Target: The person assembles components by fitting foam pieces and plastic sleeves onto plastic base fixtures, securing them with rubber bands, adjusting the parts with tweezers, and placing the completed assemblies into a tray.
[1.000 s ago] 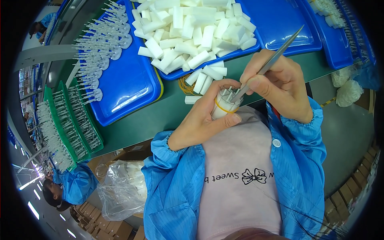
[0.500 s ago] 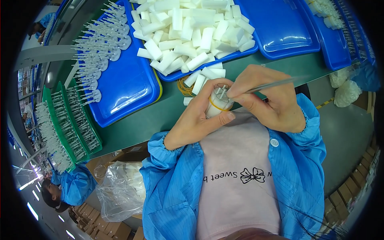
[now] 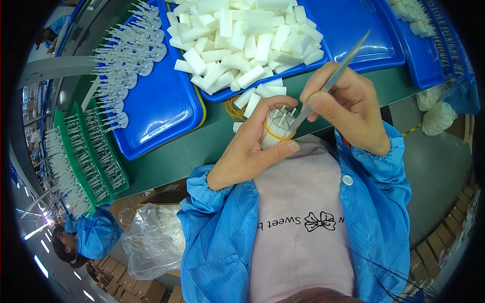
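Note:
My left hand is wrapped round a small whitish cylindrical part with a yellow rubber band about it. Thin white prongs stand up from the open end, inside what looks like a clear rim or film. My right hand pinches metal tweezers, their lower tip at the right side of that rim; whether the tip touches it I cannot tell. Beyond the hands lie several white foam blocks and a coil of yellow rubber bands on the green table.
A blue tray heaped with white foam blocks stands at the far side. To its left, another blue tray holds stemmed white parts, beside a green rack of similar parts. A blue tray lies at the right. Someone in blue sits far left.
My right hand has shifted up and turned, swinging the tweezers from nearly level to steeply tilted. It has drawn back slightly from the cylindrical part, while my left hand stays almost still.

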The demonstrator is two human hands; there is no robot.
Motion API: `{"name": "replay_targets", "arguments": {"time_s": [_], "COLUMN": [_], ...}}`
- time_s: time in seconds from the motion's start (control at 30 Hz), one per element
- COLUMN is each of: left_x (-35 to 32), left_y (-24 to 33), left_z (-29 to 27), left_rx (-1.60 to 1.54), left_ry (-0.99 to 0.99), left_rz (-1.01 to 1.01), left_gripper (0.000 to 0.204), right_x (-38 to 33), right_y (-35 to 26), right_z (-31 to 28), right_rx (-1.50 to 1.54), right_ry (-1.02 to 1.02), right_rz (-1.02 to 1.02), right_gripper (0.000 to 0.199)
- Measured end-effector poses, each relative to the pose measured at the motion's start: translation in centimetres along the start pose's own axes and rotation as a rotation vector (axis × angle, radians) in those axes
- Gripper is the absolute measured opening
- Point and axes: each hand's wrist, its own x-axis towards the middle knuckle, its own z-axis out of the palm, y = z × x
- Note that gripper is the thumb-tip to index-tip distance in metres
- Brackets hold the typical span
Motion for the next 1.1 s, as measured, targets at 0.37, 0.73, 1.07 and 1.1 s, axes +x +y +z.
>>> {"name": "replay_targets", "arguments": {"time_s": [0.37,0.73,1.07,1.1], "left_x": [0.6,0.2,0.5,0.5], "left_y": [-1.2,-0.3,-0.3,-0.6], "left_z": [0.2,0.0,0.1,-0.2], "left_rx": [0.139,-0.296,-0.369,-0.43], "left_ry": [0.091,-0.02,0.075,0.026], "left_rz": [0.108,-0.026,-0.055,-0.053], "left_gripper": [0.054,0.063,0.085,0.079], "right_x": [-0.3,0.2,0.5,0.5], "right_y": [0.7,0.0,0.7,0.7], "right_z": [1.0,-0.7,-0.6,-0.6], "right_rx": [-0.532,-0.12,0.024,0.025], "right_ry": [0.022,0.096,0.063,0.046], "right_rz": [-0.317,-0.13,-0.07,-0.054], "right_gripper": [0.007,0.013,0.013,0.012]}}
